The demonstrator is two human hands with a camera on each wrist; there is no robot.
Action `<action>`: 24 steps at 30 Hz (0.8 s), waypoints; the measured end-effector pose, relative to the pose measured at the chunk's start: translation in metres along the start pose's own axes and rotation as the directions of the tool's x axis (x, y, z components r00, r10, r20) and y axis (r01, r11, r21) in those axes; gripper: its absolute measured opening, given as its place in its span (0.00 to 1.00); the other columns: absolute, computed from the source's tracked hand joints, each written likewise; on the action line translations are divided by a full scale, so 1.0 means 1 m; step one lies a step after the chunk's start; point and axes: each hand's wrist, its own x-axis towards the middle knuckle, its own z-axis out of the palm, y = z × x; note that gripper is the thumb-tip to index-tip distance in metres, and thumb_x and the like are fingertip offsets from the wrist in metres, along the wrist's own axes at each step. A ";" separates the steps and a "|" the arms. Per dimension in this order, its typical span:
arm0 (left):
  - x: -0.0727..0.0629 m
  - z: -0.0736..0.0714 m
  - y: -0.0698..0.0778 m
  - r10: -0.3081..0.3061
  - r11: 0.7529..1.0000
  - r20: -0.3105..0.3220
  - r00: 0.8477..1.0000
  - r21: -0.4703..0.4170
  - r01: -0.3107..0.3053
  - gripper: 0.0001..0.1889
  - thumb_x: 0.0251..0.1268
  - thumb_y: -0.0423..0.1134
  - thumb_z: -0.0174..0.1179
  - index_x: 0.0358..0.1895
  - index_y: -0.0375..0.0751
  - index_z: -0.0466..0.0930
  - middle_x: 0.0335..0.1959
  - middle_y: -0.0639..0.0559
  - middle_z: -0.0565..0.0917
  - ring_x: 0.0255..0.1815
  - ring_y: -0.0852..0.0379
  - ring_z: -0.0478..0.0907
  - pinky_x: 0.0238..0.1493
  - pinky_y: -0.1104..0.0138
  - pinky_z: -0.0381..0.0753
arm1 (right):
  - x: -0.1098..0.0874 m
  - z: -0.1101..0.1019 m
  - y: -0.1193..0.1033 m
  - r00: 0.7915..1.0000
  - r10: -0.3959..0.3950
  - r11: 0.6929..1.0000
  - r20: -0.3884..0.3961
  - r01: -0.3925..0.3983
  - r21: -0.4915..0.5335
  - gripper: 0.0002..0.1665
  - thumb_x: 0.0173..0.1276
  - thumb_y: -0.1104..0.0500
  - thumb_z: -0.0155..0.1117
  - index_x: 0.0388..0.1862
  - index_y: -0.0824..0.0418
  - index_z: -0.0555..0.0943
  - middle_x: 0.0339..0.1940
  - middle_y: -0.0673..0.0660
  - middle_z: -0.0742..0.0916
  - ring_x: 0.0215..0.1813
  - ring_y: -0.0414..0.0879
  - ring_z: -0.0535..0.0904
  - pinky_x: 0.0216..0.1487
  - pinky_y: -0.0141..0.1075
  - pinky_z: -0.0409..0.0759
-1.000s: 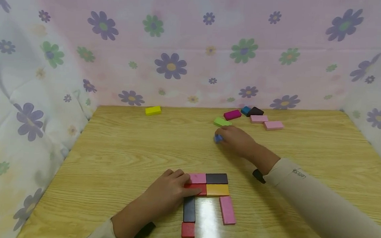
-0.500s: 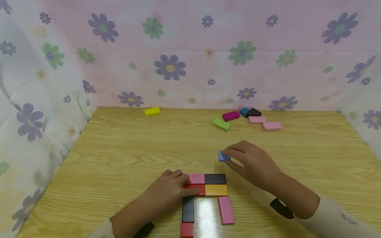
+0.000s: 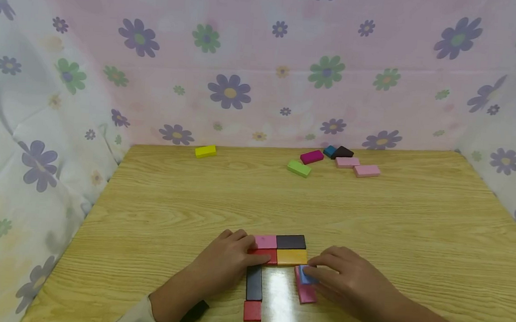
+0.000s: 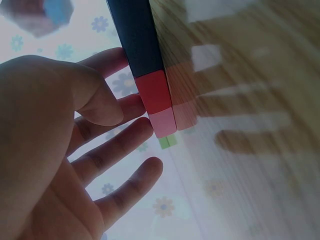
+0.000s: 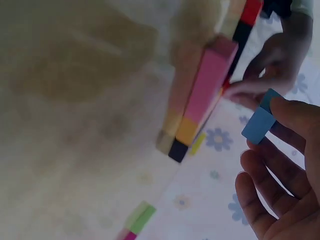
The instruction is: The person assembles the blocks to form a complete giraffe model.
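My right hand (image 3: 353,282) pinches a small blue block (image 3: 307,275) between thumb and fingers. In the head view the block overlaps the right-hand pink block (image 3: 307,295); the right wrist view shows the blue block (image 5: 258,126) held apart from it. My left hand (image 3: 221,258) rests against the arrangement's left side, one finger lying on a red block (image 3: 273,256). Its fingers look extended in the left wrist view. A pink block (image 3: 267,241), a black block (image 3: 291,241) and a yellow-orange block (image 3: 291,256) adjoin it. Below are a long black block (image 3: 254,283) and a red square (image 3: 252,311).
Loose blocks lie along the table's far side: yellow (image 3: 205,151), lime green (image 3: 299,168), magenta (image 3: 311,157), teal (image 3: 329,151), black (image 3: 343,153) and two pale pink ones, the nearer pink block (image 3: 367,171) at the right. Flowered cloth (image 3: 257,41) hangs behind the wooden table (image 3: 183,195).
My right hand has carried the blue block from near the lime green block toward me, to the right-hand pink block. The left hand has stayed in place.
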 end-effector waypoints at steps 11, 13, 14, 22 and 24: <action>0.000 0.001 0.000 -0.004 1.000 0.006 1.000 0.003 0.004 0.20 0.65 0.38 0.65 0.55 0.69 0.84 0.41 0.56 0.80 0.43 0.57 0.75 0.42 0.62 0.75 | -0.021 0.008 -0.020 0.996 -0.081 0.994 0.026 0.079 0.079 0.15 0.79 0.50 0.52 0.41 0.50 0.86 0.39 0.42 0.87 0.42 0.38 0.80 0.46 0.29 0.79; 0.000 0.001 0.000 -0.002 1.000 0.010 1.000 0.007 0.002 0.19 0.65 0.39 0.64 0.55 0.69 0.83 0.41 0.56 0.80 0.43 0.57 0.75 0.42 0.62 0.75 | -0.022 0.009 -0.021 0.994 -0.105 0.991 0.032 0.102 0.081 0.14 0.78 0.50 0.54 0.40 0.50 0.87 0.39 0.42 0.87 0.42 0.38 0.80 0.46 0.30 0.78; 0.000 0.001 0.000 -0.001 1.000 0.010 1.000 0.008 0.001 0.19 0.65 0.39 0.64 0.55 0.69 0.83 0.41 0.56 0.80 0.43 0.57 0.75 0.42 0.62 0.75 | -0.023 0.010 -0.021 0.993 -0.117 0.990 0.036 0.113 0.082 0.13 0.77 0.50 0.55 0.40 0.49 0.87 0.39 0.42 0.87 0.42 0.38 0.80 0.46 0.30 0.77; 0.000 0.000 0.000 0.003 1.000 0.004 1.000 0.011 -0.003 0.19 0.65 0.38 0.64 0.54 0.69 0.83 0.41 0.56 0.80 0.43 0.57 0.75 0.43 0.63 0.76 | -0.026 0.016 -0.023 0.983 -0.170 0.985 0.063 0.167 0.054 0.11 0.75 0.51 0.59 0.38 0.50 0.87 0.38 0.43 0.87 0.43 0.38 0.79 0.47 0.31 0.76; 0.000 0.000 0.001 0.004 1.000 -0.001 1.000 0.012 -0.004 0.19 0.65 0.38 0.64 0.54 0.69 0.83 0.40 0.56 0.80 0.43 0.57 0.75 0.42 0.63 0.75 | -0.026 0.017 -0.023 0.983 -0.171 0.985 0.064 0.169 0.045 0.11 0.76 0.50 0.59 0.38 0.50 0.87 0.38 0.43 0.87 0.43 0.38 0.80 0.47 0.31 0.76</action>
